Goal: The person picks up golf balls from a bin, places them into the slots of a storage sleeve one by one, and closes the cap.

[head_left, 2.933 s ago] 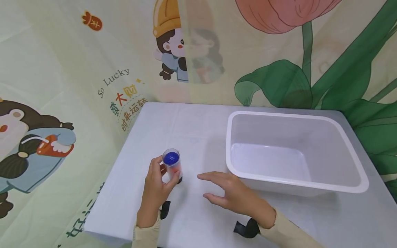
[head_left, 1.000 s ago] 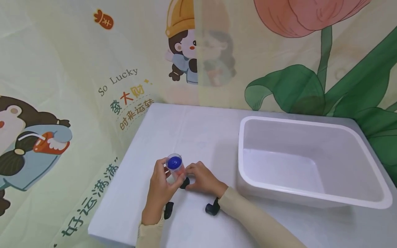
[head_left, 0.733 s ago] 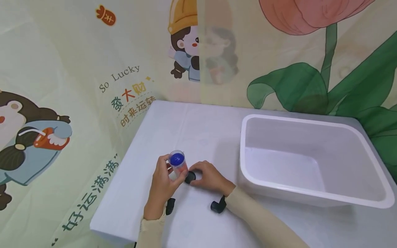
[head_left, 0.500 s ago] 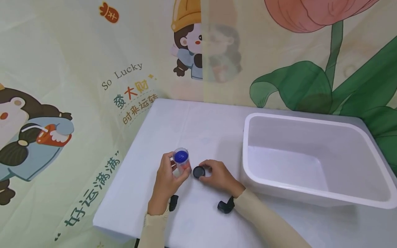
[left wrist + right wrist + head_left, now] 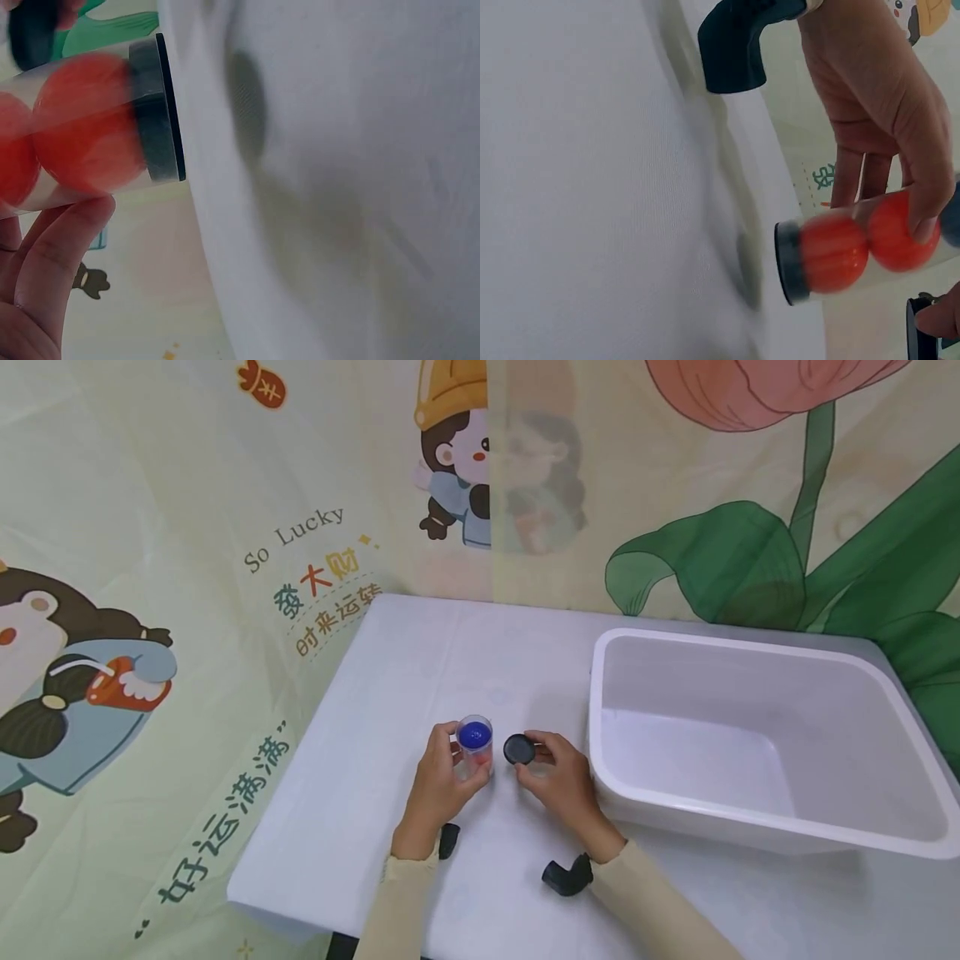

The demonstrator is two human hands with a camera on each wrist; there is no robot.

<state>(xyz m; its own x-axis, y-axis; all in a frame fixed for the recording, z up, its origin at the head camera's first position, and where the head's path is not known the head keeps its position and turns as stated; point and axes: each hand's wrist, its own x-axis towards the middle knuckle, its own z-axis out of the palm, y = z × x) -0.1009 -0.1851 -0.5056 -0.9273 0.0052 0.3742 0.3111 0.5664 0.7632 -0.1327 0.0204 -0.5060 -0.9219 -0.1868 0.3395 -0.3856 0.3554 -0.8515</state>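
In the head view my left hand (image 5: 438,781) grips a clear tube (image 5: 480,764) with its mouth uppermost. A blue ball (image 5: 475,735) sits at the top of the tube. Red balls (image 5: 90,124) fill the part below, as the left wrist view shows, and a black cap (image 5: 157,109) closes the bottom. The tube's bottom is held above the table. To its right, my right hand (image 5: 561,777) pinches a separate round black cap (image 5: 519,749) by its edge. A small gap lies between this cap and the tube's mouth.
A large white plastic bin (image 5: 720,827) stands on the right of the white-covered table (image 5: 405,685), close to my right hand. Black camera mounts (image 5: 567,875) hang at the wrists. A printed cloth (image 5: 187,527) rises behind and at the left.
My right hand has moved in from an open pose, pinched the black cap low beside the tube and lifted it. Lately both hands have shifted right, with the tube in my left hand.
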